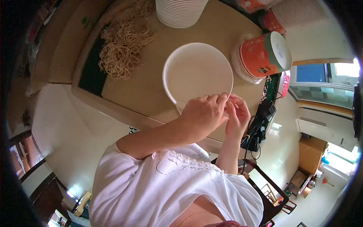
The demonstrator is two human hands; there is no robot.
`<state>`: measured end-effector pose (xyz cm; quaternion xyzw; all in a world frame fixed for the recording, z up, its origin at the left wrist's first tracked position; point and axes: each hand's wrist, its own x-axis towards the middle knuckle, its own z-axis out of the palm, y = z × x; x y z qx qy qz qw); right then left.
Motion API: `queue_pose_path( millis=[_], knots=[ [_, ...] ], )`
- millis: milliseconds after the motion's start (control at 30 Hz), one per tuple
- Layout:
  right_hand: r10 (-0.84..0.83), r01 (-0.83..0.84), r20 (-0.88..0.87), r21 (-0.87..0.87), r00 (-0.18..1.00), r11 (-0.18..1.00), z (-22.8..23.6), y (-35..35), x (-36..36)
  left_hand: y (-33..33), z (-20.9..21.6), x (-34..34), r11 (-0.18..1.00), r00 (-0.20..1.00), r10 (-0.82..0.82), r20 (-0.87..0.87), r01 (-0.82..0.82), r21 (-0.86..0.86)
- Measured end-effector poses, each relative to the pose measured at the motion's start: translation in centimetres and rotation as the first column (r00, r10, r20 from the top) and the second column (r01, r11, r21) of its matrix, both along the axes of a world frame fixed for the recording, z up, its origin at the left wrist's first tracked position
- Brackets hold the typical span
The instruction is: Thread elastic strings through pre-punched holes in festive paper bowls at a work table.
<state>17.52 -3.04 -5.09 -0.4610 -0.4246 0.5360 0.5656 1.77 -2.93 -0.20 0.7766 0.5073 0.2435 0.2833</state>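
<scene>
A white paper bucket (196, 72) is in front of me on the table, its round mouth toward me. My left hand (206, 114) is closed at the bucket's near right rim, its fingers bunched against the edge. Beside it, my right hand (238, 112) is bent in a pinch at the same part of the rim. The fingertips of both hands nearly meet there. Whatever sits between the right fingertips is too small or hidden to make out. A short pale strip shows at the bucket's lower left edge, partly behind my left hand.
Tangled beige string (126, 47) is heaped at the far left of the brown tabletop (151, 92). A stack of white buckets (180, 15) stands at the back. To the right are an orange-and-green printed bucket (261, 55), bottom up, and black cables with an adapter (261, 125).
</scene>
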Motion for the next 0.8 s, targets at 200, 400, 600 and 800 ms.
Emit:
queue_pose_path(
  millis=[200, 400, 600, 800],
  knots=[
    [0.042, -0.041, 0.069, -0.008, 0.997, 0.999, 1.7, 0.0, -2.1, 0.2, 1.6, -3.2, 0.998, 0.991, 0.057, 0.125, -0.056, -0.015],
    [0.077, -0.075, 0.108, -0.021, 0.991, 0.997, 3.3, 0.6, -3.3, 0.3, 2.1, -4.8, 0.986, 0.949, 0.084, 0.305, -0.035, -0.161],
    [0.127, -0.124, 0.188, -0.027, 0.974, 0.992, 3.5, 0.7, -3.3, 0.3, 2.4, -4.2, 0.963, 0.949, 0.115, 0.294, -0.034, -0.266],
    [0.136, -0.125, 0.273, -0.054, 0.952, 0.991, 4.1, 0.4, -3.0, 0.5, 2.3, -4.1, 0.966, 0.943, 0.101, 0.317, -0.017, -0.258]
  ],
)
